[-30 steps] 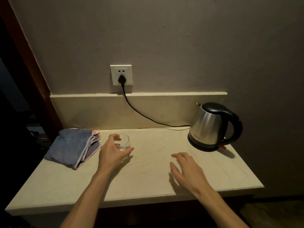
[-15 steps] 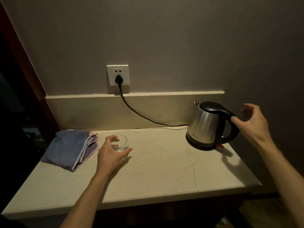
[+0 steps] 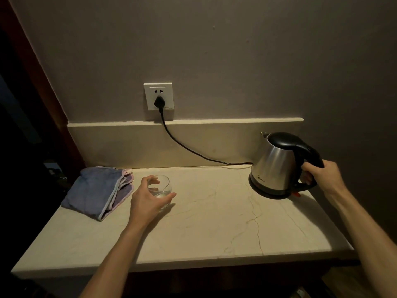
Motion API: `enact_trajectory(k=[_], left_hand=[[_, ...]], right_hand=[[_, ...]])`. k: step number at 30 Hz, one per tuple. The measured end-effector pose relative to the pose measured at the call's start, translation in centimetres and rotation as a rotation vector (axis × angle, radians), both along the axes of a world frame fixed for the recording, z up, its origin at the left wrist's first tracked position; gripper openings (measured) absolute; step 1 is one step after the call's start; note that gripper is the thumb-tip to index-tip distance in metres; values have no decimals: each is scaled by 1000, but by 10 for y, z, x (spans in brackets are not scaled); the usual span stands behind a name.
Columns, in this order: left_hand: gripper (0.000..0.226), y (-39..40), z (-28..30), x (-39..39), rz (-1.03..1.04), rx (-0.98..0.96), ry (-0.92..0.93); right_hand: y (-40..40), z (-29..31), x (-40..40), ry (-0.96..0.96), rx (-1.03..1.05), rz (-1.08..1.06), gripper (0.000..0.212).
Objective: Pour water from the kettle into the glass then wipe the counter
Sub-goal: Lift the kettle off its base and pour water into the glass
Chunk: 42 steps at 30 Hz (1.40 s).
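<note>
A steel kettle [image 3: 274,166] with a black lid and handle stands on its base at the back right of the pale stone counter [image 3: 204,229]. My right hand [image 3: 324,177] is wrapped around the kettle's handle. A short clear glass [image 3: 162,188] stands left of centre on the counter. My left hand [image 3: 148,201] cups the glass from the near side, thumb and fingers around it. A folded blue and pink cloth [image 3: 98,192] lies at the counter's back left.
A black cord [image 3: 193,151] runs from the wall socket [image 3: 158,96] down along the backsplash to the kettle base. The counter's front edge is near me and its right edge lies just past the kettle. A dark doorway opens on the left.
My right hand rose from the counter, swung right to the kettle and has closed on its handle. My left hand has stayed at the glass.
</note>
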State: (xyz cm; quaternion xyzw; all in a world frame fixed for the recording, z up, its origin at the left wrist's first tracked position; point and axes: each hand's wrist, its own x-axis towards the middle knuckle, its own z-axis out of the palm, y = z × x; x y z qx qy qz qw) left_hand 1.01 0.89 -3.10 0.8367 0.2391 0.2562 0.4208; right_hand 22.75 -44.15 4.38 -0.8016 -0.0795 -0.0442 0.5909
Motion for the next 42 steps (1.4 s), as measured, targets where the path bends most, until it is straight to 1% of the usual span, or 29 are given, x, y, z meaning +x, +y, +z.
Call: enact_trajectory(k=[4,10,18,23,26,28,33,37,40,42], left_hand=[[82,-3,1,0,-1,-4,2],[82,-5,5,-2,-12,-9,-6],[82,-5,7,-3,-36,-27,13],[83,-7,7,-4,-50,-34,5],[83,-8,8,-4,-50,-28,6],[82,-8,8,-5,-53,-23,7],[84,-9,10,-5,-52,-21,12],[86,-9,10,-6,-59,-19,16],[85,-9,9,-6,-55,-13,16],[84,-8,10,-6,-44,-13,12]], right_hand=[[6,-5,4,-13,102,-31,23],[11,-6,3,-35,148,-75,18],[13,-2,0,-6,172,-95,29],[8,-1,0,9,138,-49,25],[10,0,-2,-3,156,-64,25],[16,2,-5,-26,164,-89,28],[33,17,-17,-169,97,-82,22],[46,43,-23,-245,167,-100,29],[59,69,-31,-304,177,-43,26],[71,80,-37,-335,177,19,32]])
